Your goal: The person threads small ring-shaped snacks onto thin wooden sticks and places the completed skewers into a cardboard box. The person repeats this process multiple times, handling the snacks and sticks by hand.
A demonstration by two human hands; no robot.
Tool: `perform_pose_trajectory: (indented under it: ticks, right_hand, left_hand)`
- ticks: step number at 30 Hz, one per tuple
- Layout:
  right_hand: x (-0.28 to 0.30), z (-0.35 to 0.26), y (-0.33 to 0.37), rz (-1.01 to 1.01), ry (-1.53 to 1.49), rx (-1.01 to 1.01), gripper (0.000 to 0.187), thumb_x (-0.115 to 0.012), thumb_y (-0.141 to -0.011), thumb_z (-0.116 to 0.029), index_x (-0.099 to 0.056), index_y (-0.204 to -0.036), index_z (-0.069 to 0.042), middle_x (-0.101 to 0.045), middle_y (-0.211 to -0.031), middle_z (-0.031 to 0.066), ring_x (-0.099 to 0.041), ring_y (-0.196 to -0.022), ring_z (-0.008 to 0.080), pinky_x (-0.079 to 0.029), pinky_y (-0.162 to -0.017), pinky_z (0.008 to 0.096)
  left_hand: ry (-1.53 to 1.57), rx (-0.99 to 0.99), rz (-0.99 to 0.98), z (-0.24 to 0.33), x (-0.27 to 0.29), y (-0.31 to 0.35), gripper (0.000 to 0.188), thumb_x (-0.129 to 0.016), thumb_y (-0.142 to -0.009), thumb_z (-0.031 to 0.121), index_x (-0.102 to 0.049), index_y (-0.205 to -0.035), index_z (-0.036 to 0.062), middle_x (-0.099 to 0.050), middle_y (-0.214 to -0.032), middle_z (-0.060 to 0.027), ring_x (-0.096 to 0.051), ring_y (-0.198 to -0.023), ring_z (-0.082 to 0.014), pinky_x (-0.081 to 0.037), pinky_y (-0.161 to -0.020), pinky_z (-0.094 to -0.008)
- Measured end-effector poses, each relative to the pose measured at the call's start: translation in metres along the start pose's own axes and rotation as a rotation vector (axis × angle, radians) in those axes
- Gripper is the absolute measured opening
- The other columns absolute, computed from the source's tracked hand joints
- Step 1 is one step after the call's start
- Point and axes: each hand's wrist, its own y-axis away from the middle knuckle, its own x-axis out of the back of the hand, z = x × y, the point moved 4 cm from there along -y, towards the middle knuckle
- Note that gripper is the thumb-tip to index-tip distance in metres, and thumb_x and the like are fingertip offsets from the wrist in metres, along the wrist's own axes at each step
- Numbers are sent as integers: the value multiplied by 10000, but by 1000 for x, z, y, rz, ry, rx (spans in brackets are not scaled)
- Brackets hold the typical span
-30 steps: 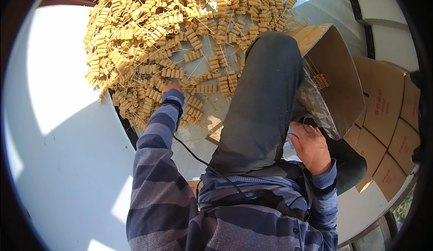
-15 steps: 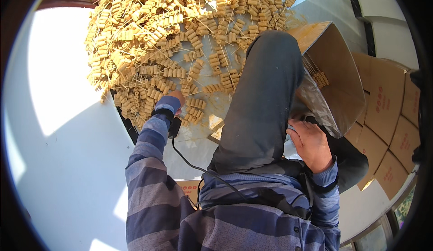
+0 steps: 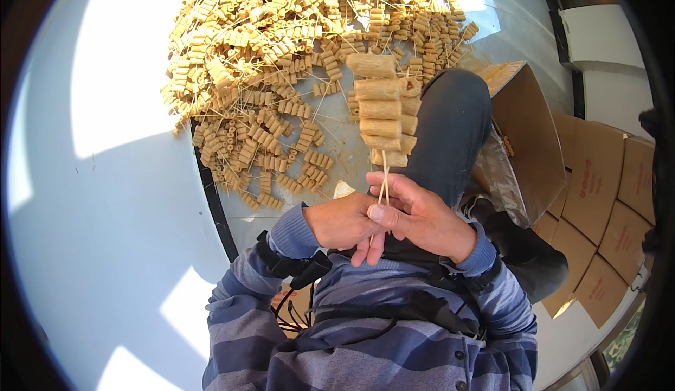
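Note:
In front of my body my two hands meet around the bare sticks of at least two skewers of tan, hollow rolls (image 3: 381, 110), held upright with the rolls at the top. My right hand (image 3: 432, 223) has its thumb pressed against the sticks. Closed at the same sticks, my left hand (image 3: 337, 221) has its fingers partly hidden behind the right. Beyond my hands lies a large heap of similar skewers (image 3: 260, 46), spread over a grey surface. An open, lined cardboard box (image 3: 529, 134) stands tilted to the right of my knee, with some rolls showing inside.
Closed brown cartons (image 3: 594, 180) are stacked at the right. My bent leg (image 3: 450, 138) rises between the heap and the open box. At the left is a pale, sunlit surface (image 3: 105, 201) with a dark edge (image 3: 211, 187) beside the heap.
My left hand has come back from the heap to the middle. My right hand has moved left from beside my thigh to join it. Skewers now stand raised between them.

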Motion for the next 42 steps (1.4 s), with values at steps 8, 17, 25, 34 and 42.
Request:
perform_pose_trajectory:
  ticks: [8,17,25,34,42]
  right_hand:
    - [22,-1,7,234,-370,86,408,-371,-1109,-348,-523,-1173,25,-694,-782,108,-711,-916,240,-549,-844,340]
    - [53,13,28,370,-386,36,435,-322,-1114,-348,-550,-1202,12,-569,-539,74,-711,-732,280,-542,-789,384]
    - [60,15,27,373,-247,-47,435,-322,-1113,-339,-553,-1177,23,-603,-572,87,-718,-739,260,-546,-771,357]
    - [67,20,22,332,-259,-75,397,-347,-1109,-293,-544,-1191,42,-608,-586,87,-717,-725,264,-539,-772,345]
    - [69,23,19,293,-281,-65,367,-359,-1106,-270,-544,-1185,37,-609,-594,89,-711,-701,258,-545,-757,346]
  left_hand:
    - [113,-262,-245,-28,14,-19,504,-482,-1070,382,-500,-1390,-7,-694,-1077,-126,-699,-840,-170,-527,-615,-244]
    - [964,31,983,-209,248,-113,481,-524,-1007,541,-594,-1012,65,-619,-783,-59,-572,-600,-161,-441,-495,-243]
    - [1239,116,1157,-242,292,-195,830,-489,-838,838,-482,-1085,46,-586,-797,-96,-575,-592,-210,-416,-447,-248]
    - [1283,68,1065,-261,319,-204,748,-388,-936,728,-550,-913,-2,-552,-654,-54,-569,-551,-201,-430,-451,-248]
    - [1550,-377,905,-237,289,-190,785,-468,-899,742,-565,-1066,-19,-609,-867,-110,-575,-709,-252,-455,-575,-301]
